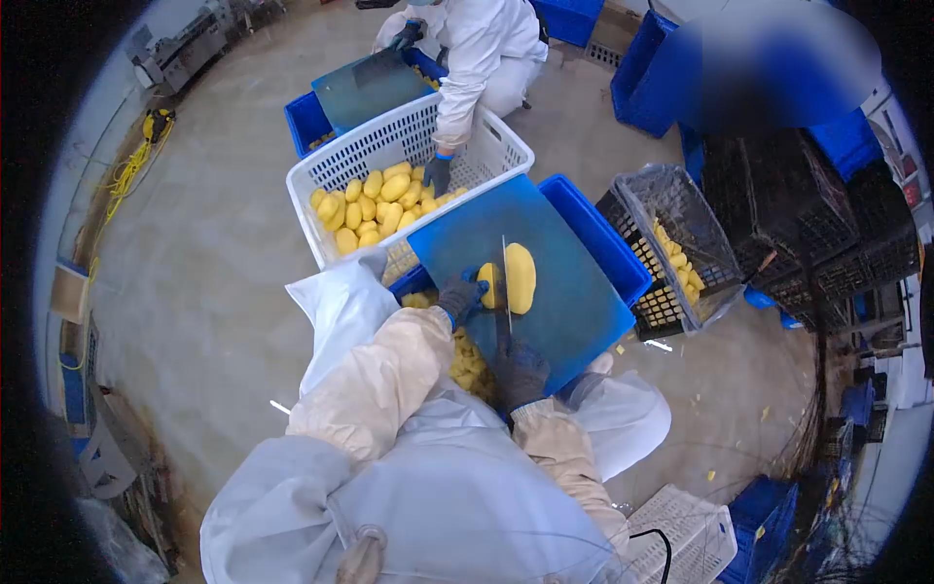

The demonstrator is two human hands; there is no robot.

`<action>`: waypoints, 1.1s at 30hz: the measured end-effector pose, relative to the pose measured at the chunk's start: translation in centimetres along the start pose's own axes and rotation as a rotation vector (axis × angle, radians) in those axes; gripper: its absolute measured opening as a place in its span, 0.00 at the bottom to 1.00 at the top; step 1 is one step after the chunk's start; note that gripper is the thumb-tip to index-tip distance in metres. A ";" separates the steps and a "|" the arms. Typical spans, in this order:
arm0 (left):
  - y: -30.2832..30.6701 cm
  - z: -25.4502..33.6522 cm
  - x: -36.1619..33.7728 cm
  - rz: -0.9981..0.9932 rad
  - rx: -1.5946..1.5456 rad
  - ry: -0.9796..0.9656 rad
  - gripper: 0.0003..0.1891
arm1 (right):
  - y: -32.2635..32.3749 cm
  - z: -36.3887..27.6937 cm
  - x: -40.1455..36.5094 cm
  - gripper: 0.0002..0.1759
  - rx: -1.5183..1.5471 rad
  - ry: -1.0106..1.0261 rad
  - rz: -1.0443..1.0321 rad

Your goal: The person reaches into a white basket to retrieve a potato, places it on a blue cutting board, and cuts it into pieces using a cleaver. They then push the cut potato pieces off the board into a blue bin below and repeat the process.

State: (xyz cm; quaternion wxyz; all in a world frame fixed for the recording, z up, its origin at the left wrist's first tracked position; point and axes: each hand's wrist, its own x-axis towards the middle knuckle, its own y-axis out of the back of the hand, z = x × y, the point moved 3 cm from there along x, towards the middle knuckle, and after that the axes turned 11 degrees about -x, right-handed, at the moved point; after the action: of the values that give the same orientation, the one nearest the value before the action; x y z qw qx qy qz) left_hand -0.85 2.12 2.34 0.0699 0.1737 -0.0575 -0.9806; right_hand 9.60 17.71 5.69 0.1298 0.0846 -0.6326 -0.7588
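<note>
A blue cutting board [581, 310] lies across a blue bin in front of me. My left hand [460, 297], in a dark glove, closes its fingertips on a small potato piece [487, 285] at the board's left side. A knife [505, 255] stands edge-on between that piece and a larger peeled potato piece [520, 279], which lies on the board just right of the blade. The knife's handle end is in my gloved right hand [521, 374], whose fingers wrap round it. Cut potato pieces [469, 368] show in the bin below the board's near edge.
Ahead, a white crate [311, 209] holds peeled potatoes [368, 210]. A co-worker's gloved hand [437, 175] reaches into it, beside a second board [362, 95]. To the right stands a lined black crate [702, 255] with potato pieces. A white basket [686, 533] sits at lower right.
</note>
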 end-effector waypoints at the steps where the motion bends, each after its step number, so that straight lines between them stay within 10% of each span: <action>1: 0.1 0.5 -0.3 0.019 0.089 -0.065 0.20 | -0.1 -0.1 0.0 0.14 -0.002 0.003 -0.005; 4: -0.3 -7.8 5.4 0.006 0.098 -0.253 0.23 | 0.4 0.1 0.7 0.12 0.370 -0.160 0.196; 13: -0.5 -6.0 4.3 0.096 0.280 -0.130 0.24 | 1.2 0.3 2.7 0.13 0.312 -0.051 0.344; 18: -0.2 -6.7 3.5 0.090 0.428 -0.125 0.27 | 0.8 0.1 7.8 0.16 0.453 -0.196 -0.265; 33: -1.3 -3.3 2.2 0.246 0.350 -0.241 0.27 | 0.2 -0.3 6.0 0.22 0.469 -0.095 -0.276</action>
State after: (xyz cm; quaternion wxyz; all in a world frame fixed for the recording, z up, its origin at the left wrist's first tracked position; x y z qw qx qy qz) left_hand -1.92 2.77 -1.63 0.1503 0.0565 -0.2552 -0.9534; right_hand 3.99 15.62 6.02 -0.0279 0.1619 -0.7789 -0.6052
